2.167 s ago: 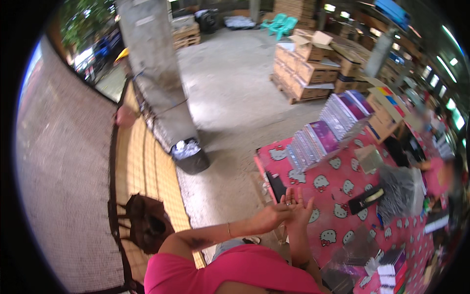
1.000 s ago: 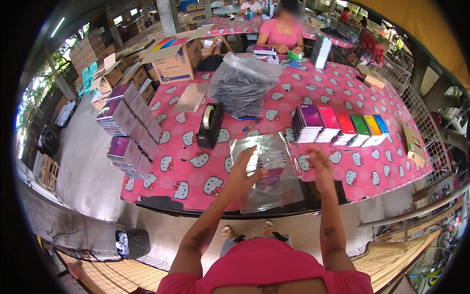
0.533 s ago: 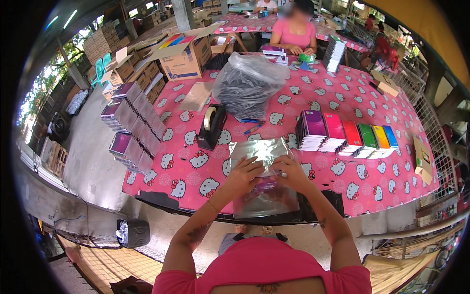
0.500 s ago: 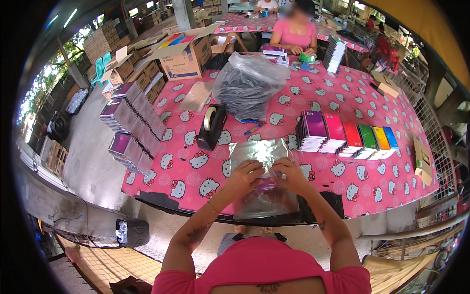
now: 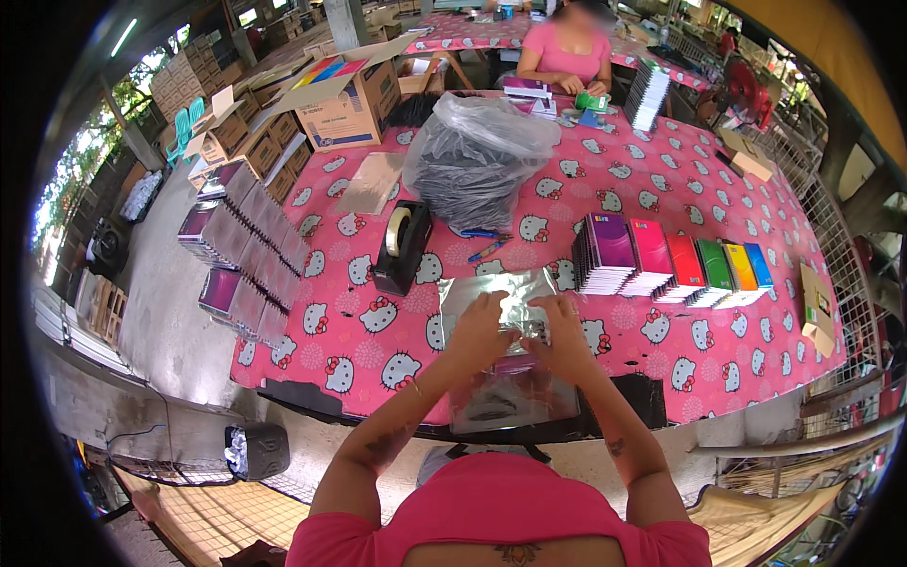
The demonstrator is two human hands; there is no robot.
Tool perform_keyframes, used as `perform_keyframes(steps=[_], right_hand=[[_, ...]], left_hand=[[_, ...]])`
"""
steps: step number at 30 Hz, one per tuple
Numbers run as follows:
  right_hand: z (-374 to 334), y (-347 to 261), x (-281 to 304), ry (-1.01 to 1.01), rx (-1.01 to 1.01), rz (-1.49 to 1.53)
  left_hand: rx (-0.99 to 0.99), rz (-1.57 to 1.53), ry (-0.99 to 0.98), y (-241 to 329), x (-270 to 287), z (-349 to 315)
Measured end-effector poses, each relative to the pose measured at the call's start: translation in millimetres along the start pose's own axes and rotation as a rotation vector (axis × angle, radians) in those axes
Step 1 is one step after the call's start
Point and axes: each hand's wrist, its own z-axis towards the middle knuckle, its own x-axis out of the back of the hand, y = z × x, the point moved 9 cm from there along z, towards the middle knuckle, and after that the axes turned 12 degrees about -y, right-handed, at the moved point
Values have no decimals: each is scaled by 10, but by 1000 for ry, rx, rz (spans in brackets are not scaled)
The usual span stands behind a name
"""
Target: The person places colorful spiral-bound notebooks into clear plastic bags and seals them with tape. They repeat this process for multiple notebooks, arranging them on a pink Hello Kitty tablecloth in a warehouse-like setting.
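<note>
A shiny clear plastic sheet [image 5: 510, 406] lies at the table's near edge in front of me. Something purple, perhaps a notebook, shows through it between my wrists. On the left of the sheet, my left hand [image 5: 480, 331] has its fingers bent over the film. My right hand [image 5: 559, 333] grips the film on the other side, its thumb close to the left one. What lies under my palms is hidden. To the right stand notebook stacks with purple [image 5: 607, 248], pink, red, green, yellow and blue covers.
Left of the sheet stands a black tape dispenser [image 5: 402, 248]. Beyond are pens [image 5: 487, 250] and a plastic bag of black items [image 5: 468, 165]. Tall stacks of spiral notebooks [image 5: 241, 250] line the left edge. An open carton [image 5: 345, 109] is behind. Across the table sits a co-worker [image 5: 570, 57].
My hands have shifted slightly, the fingers reaching farther over the film and the thumbs drawing together nearer me. The whole view has tilted a little.
</note>
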Motion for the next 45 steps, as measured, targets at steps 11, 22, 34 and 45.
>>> perform_keyframes(steps=[11,22,34,45], right_hand=[[40,612,-493,-145,-219,741],[-51,702,-490,-144,-265,793],[-70,591,-464,-77,-184,712],[-36,498,-421,-97,-165,816]], left_hand=[[340,42,628,-2222,1473,-603],[256,-945,540,-2449,1068,-560],[185,155,281,-1162,1406,-432],[-282,200,-1007,135,-223,742]])
